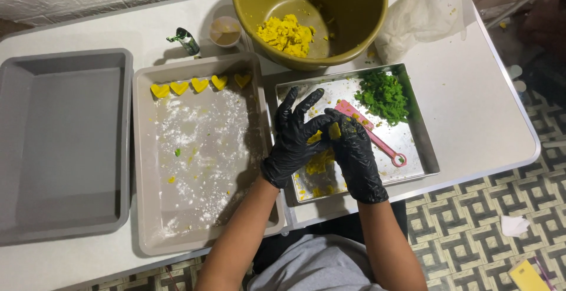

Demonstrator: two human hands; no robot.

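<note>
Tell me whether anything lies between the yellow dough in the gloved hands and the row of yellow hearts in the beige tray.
Nothing visible does. The piece of yellow dough sits between the left hand and right hand over the steel tray; the floured beige tray below the row of yellow hearts holds only crumbs.

Person, seen from above: left hand (293, 140) and right hand (355, 158) each in a glossy black disposable glove, thin and close-fitting, wrinkled at the knuckles, cuff ending at the wrist; flecks of yellow crumb stuck to both gloves; forearms bare, no sleeves visible; grey garment at the lap
</note>
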